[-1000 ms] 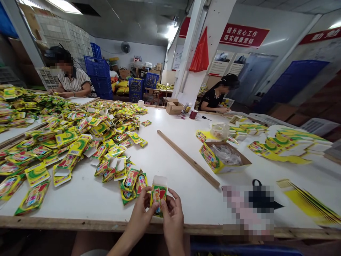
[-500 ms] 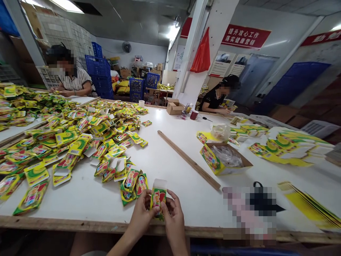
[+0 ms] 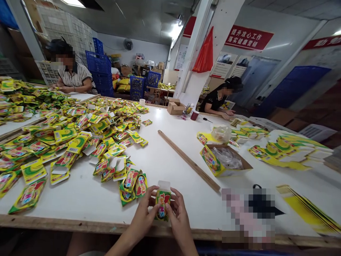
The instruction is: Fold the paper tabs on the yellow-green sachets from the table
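Note:
Between my two hands, above the table's front edge, is a small green and yellow printed carton (image 3: 162, 202) with its white top flap standing up. My left hand (image 3: 146, 212) grips the carton's left side, thumb on the front face. On the other side my right hand (image 3: 178, 213) holds it the same way, thumb pressed on the print. Just left of my hands lie a few similar cartons (image 3: 132, 185) in a small cluster. Beyond them spreads a big heap of the same cartons (image 3: 77, 140), some with white flaps open.
A wooden strip (image 3: 189, 160) lies diagonally on the white table (image 3: 170, 149). Right of it stands an open box (image 3: 223, 161) holding clear plastic bags. Flat yellow card (image 3: 306, 206) and stacked printed cartons (image 3: 287, 147) lie farther right. Two people (image 3: 76, 76) (image 3: 221, 97) sit across the table.
Both hands and the carton have shifted slightly to the right in view. The carton now stands more upright, its printed front showing more fully. The co-worker at right has moved their hands.

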`<state>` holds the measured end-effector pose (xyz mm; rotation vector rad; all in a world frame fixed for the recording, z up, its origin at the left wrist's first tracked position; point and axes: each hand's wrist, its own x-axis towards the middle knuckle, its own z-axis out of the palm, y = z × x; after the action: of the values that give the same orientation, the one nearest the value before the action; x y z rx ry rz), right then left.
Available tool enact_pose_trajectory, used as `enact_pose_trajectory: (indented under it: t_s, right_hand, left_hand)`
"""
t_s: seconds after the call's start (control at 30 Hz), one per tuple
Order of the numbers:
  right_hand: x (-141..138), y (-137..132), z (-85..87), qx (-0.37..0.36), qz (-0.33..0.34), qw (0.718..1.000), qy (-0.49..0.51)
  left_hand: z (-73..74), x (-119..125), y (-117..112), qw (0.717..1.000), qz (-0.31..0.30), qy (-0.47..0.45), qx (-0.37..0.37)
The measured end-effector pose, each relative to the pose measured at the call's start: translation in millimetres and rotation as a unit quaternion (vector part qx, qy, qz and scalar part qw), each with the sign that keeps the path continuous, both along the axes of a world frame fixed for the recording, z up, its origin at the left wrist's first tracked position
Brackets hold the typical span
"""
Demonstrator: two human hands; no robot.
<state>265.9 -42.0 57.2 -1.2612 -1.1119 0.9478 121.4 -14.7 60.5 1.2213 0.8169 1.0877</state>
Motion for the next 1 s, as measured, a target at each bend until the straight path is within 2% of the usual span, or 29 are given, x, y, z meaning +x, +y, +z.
enact_pose_trajectory:
  t_s: [0.17,0.27,0.53,0.83,1.0]
  right_hand:
    - [1.9,6.0,-1.9,-0.021,0.044,0.999,0.015]
    - [0.4,13.0,-1.4,-0.028,0.058,0.998,0.020]
    - [-0.9,18.3,-6.8,-0.022,0.053,0.998,0.001]
    - [-2.1,16.9,-9.4,-0.039,0.045,0.998,0.009]
    - [1.3,16.3,-13.0,-0.053,0.030,0.998,0.000]
  left_hand:
    - [-0.8,-1.3,6.1,0.999,-0.022,0.023,-0.005]
    - [-0.3,-1.4,7.7,0.999,-0.011,0.051,0.001]
    - [-4.7,0.6,7.6,0.999,-0.001,0.046,-0.011]
    - [0.5,-1.2,5.3,0.999,-0.008,0.024,-0.036]
    - [0.1,-2.5,6.1,0.998,0.001,0.044,-0.039]
